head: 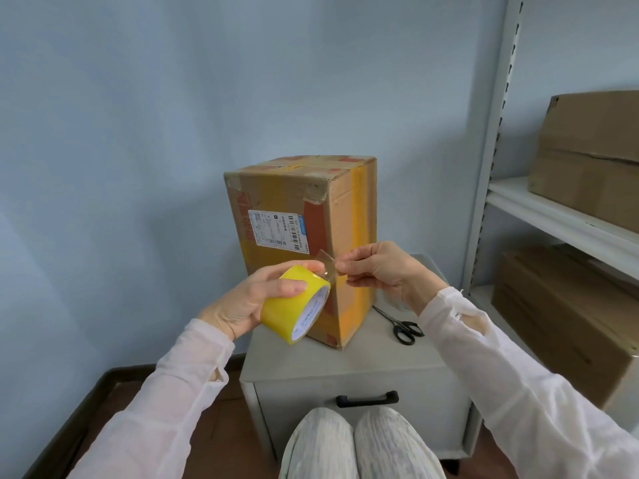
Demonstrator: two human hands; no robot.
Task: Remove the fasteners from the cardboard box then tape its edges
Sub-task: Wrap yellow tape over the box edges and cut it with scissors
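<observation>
Your left hand grips the yellow tape roll, fingers wrapped around it, while your right hand pinches its loose tape end. Both sit in front of the taped cardboard box standing on the cabinet surface. Black scissors lie right of the box; a shelf holds more cartons.

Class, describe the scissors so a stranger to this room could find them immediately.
Start at the grey drawer cabinet bearing the tall cardboard box. Right of the box, flat on the cabinet top, lie the scissors. Black handles and thin blades make them the only dark tool there.
</observation>
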